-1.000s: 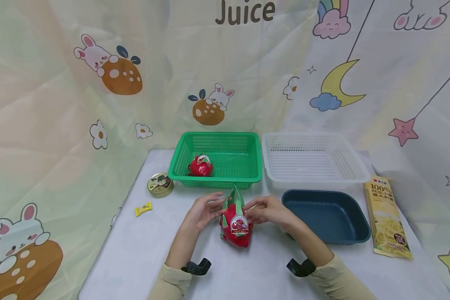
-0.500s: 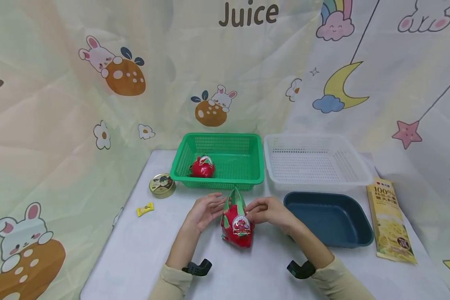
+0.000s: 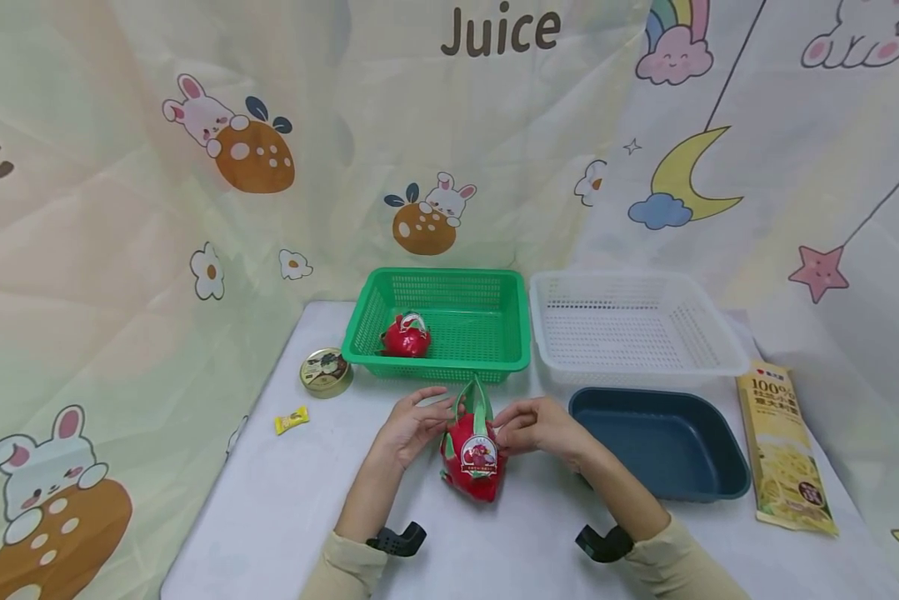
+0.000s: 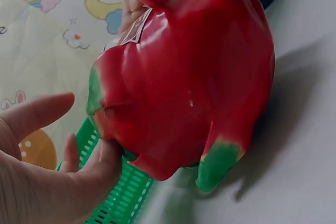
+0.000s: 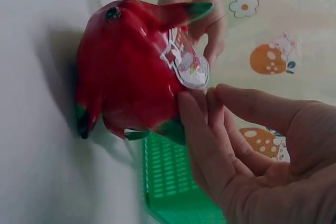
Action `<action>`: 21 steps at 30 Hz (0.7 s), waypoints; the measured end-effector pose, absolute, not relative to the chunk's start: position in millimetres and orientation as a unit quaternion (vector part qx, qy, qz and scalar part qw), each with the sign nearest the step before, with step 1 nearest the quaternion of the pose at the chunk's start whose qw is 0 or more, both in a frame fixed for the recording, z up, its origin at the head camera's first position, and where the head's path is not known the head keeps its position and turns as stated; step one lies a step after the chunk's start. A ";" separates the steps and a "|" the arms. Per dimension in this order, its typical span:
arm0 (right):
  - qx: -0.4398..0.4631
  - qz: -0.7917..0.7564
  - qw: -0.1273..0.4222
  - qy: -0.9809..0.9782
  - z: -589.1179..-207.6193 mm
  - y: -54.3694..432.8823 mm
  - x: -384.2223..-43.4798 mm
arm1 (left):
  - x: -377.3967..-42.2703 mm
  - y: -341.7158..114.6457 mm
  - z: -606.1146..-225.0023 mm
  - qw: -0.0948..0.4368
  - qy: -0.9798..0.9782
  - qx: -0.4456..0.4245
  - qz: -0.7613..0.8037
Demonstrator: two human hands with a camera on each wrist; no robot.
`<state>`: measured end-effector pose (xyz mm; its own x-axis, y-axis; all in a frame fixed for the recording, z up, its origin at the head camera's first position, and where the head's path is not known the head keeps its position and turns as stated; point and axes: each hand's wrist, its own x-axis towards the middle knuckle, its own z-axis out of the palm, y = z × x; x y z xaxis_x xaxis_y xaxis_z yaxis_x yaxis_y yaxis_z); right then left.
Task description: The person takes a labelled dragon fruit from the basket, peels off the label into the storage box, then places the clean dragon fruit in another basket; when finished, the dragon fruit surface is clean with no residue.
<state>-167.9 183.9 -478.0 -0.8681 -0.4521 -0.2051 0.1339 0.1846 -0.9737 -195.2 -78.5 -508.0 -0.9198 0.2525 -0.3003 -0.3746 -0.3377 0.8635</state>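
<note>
A red dragon fruit (image 3: 473, 458) with green leaf tips and a round printed label sits at the middle of the table, between both hands. My left hand (image 3: 417, 425) touches its left side with the fingers; in the left wrist view the thumb (image 4: 44, 114) stands apart from it. From the other side, my right hand (image 3: 542, 429) lays its fingertips against the fruit beside the label (image 5: 191, 69). In the right wrist view, the right thumb lies near the label's edge, off the fruit. The fruit's underside is hidden in the head view.
Behind stands a green basket (image 3: 486, 367) holding another red fruit (image 3: 407, 336). A white basket (image 3: 636, 372) and a dark blue tray (image 3: 662, 492) are on the right, beside a yellow pasta packet (image 3: 785, 450). A round tin (image 3: 326, 372) and yellow candy (image 3: 292, 420) lie left.
The dragon fruit has turned slightly between the hands, its label now facing a little more left. Both hands keep nearly the same place; the whole view has shifted slightly.
</note>
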 end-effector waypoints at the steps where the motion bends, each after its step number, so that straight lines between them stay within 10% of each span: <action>1: -0.105 -0.628 0.229 0.736 -478.0 183.1 -167.5 | -194.9 -78.3 -507.9 0.192 0.543 -0.055 0.816; 21: -0.088 -0.636 0.231 0.731 -480.3 178.7 -169.9 | -187.6 -72.3 -514.1 0.182 0.550 -0.049 0.813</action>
<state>-169.9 178.7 -480.3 -0.8779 -0.4226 -0.2252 0.1647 0.1751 -0.9707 -187.6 -72.3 -514.1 -0.9292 0.2417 -0.2795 -0.3493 -0.3281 0.8777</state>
